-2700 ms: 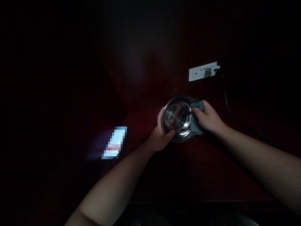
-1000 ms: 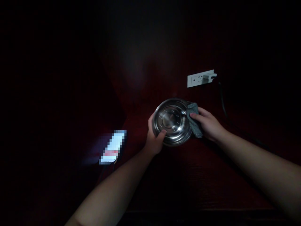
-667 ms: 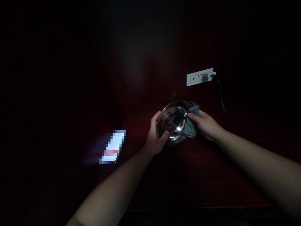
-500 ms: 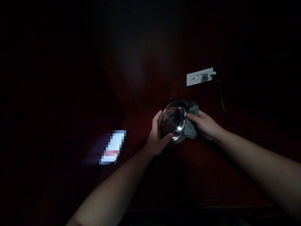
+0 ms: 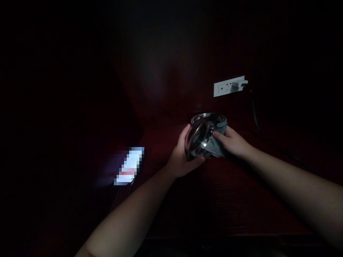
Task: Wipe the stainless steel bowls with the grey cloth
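Observation:
A shiny metal bowl (image 5: 197, 141) is held tilted on its side over the dark red table. My left hand (image 5: 183, 157) grips it from the left, thumb along the lower edge and fingers around the far side. My right hand (image 5: 232, 141) is closed on a grey-green cloth (image 5: 218, 142), which it presses against the bowl's right side with the thumb on top. Just behind, the rim of another round metal piece (image 5: 205, 116) shows; the bowl hides most of it.
To the left lies a lit phone (image 5: 130, 166) with a blurred screen. A white wall socket (image 5: 229, 86) with a plug in it sits at the back right, and a dark cable (image 5: 255, 114) runs down from there. The dark red tabletop (image 5: 214, 207) ends at a front edge near the bottom.
My left hand has turned the bowl, so it stands more on edge and faces right. The cloth in my right hand has shifted slightly along it. The metal rim behind shows more now.

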Demonstrator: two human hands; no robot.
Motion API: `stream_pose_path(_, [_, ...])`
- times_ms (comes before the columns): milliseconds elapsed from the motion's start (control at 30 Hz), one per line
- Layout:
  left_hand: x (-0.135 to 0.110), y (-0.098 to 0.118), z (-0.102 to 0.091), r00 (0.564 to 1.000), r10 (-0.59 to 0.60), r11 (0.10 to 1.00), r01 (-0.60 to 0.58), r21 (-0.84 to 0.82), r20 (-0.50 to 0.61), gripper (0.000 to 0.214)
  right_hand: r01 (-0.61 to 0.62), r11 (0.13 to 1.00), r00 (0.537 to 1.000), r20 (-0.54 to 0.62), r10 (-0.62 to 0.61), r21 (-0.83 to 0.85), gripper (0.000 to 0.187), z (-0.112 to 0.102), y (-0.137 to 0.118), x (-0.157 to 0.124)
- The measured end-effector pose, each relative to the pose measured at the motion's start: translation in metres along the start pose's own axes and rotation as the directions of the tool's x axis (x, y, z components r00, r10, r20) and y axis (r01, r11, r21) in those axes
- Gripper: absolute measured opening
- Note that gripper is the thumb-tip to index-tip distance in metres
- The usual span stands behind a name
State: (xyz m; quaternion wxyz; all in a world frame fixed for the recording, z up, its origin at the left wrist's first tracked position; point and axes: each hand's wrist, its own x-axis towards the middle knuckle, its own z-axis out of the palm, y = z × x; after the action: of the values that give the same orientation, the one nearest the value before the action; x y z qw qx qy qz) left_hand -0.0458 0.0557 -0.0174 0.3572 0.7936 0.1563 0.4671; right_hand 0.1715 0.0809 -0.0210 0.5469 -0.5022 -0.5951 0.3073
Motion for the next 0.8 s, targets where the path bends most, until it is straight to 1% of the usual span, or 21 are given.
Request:
stream_pose_path(200, [0.002, -0.001, -0.003, 1.000, -0.021, 0.999, 0.021, -0.048, 0.009, 0.101, 0.025, 0.996, 1.000, -0.006, -0.026, -0.084, 0.017, 0.000, 0.006, 0.001])
stream_pose_path(400, [0.004, -0.003, -0.008, 1.000, -0.014, 0.998, 0.016, -0.069, 0.025, 0.098, 0.111, 0.975, 0.993, -0.011, -0.115, -0.194, 0.023, -0.002, 0.012, 0.003])
stream_pose_path(533, [0.003, -0.003, -0.007, 1.000, -0.018, 0.998, 0.020, -0.066, 0.022, 0.097, 0.150, 0.959, 0.986, -0.030, -0.162, -0.239, 0.026, -0.003, 0.009, 0.002])
stream_pose_path(633, [0.003, -0.003, -0.007, 1.000, -0.022, 0.998, 0.024, -0.064, 0.022, 0.097, 0.140, 0.948, 0.985, -0.054, -0.162, -0.286, 0.026, -0.003, 0.004, 0.000])
stream_pose_path(800, [0.003, -0.004, -0.008, 0.999, -0.031, 0.995, 0.033, -0.090, 0.026, 0.096, 0.152, 0.931, 0.982, -0.058, -0.181, -0.333, 0.024, -0.004, -0.002, -0.003])
